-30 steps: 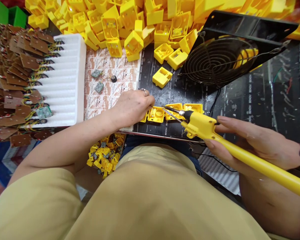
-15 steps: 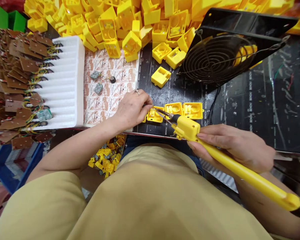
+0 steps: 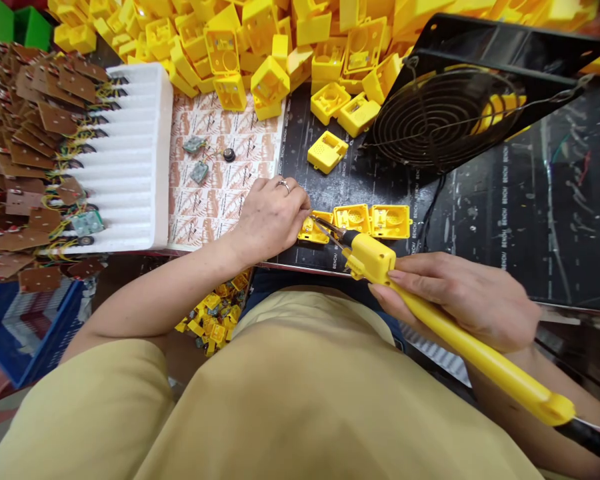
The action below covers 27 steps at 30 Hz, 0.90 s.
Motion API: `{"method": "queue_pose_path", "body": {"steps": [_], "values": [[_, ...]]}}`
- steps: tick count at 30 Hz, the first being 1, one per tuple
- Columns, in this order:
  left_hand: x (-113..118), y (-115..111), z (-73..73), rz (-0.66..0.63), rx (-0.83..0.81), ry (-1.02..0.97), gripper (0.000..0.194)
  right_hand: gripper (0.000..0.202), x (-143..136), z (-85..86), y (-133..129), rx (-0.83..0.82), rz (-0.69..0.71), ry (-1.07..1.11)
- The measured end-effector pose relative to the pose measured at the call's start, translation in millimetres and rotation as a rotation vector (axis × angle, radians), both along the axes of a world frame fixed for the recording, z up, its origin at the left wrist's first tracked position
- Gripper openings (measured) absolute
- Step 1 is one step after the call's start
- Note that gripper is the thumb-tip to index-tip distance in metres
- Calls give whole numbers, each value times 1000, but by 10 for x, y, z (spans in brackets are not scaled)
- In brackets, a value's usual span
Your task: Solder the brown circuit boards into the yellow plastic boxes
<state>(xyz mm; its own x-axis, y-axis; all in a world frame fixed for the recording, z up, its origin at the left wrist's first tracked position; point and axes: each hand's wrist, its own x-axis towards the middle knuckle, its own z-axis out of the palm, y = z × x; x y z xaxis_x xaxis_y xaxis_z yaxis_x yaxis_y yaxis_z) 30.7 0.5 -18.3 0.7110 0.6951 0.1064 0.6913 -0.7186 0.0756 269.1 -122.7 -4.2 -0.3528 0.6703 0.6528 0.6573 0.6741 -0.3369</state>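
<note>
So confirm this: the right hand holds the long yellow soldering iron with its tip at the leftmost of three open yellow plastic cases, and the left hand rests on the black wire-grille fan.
Wrong about the left hand: the head view shows it steadying the leftmost open yellow plastic case, apart from the black wire-grille fan. The right hand does hold the long yellow soldering iron, tip there.

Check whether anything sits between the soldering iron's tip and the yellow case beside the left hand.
Nothing visible does. The right hand holds the soldering iron, whose tip reaches the open yellow case; the left hand rests at the case's left side.
</note>
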Motion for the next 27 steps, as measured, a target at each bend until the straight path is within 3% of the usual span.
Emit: {"method": "queue_pose_path", "body": {"steps": [6,12,16,19,27], "values": [[19,-7,16,6,18,34,25,10,24,38,-17,-60,15,-15],[14,-16,-18,-11,102,26,23,22,-39,170,30,-39,63,-85],[12,-16,-26,-21,95,15,25,10,77,228,-53,-101,4,-94],[10,-12,-18,-33,75,11,27,11,178,194,-122,-178,-69,-105],[4,-5,-15,-31,78,12,26,10,178,76,-93,-200,-12,-89]]}}
